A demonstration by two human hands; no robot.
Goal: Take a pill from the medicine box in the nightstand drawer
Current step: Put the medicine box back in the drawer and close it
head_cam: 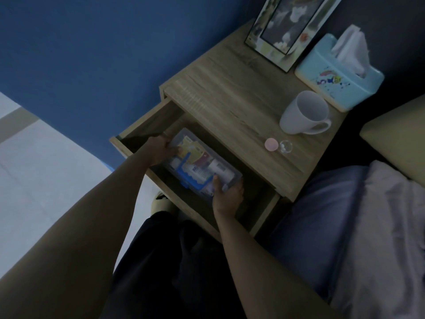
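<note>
1. I see the nightstand drawer (147, 125) pulled open, with the clear medicine box (202, 162) inside it, lying diagonally.
2. My left hand (159, 149) grips the box's far-left end, fingers curled over the edge.
3. My right hand (227, 194) grips the near-right end, thumb on top of the lid, fingers under or around the side.
4. So both hands are closed on the box; can't tell if it is resting on the drawer floor or raised off it.
5. Lid looks closed, with a blue handle (186, 168) across the top; packets and bottles show through the plastic.
6. On the tabletop (230, 95): a white mug (303, 113), a small pink cap (271, 144) and, just beside it, a small clear container (285, 146) with something white inside.
7. Farther back, a blue tissue box (338, 81) and a picture frame (287, 26).
8. Dim lighting, labels unreadable.
9. Bed (368, 215) to the right of the nightstand.
</note>
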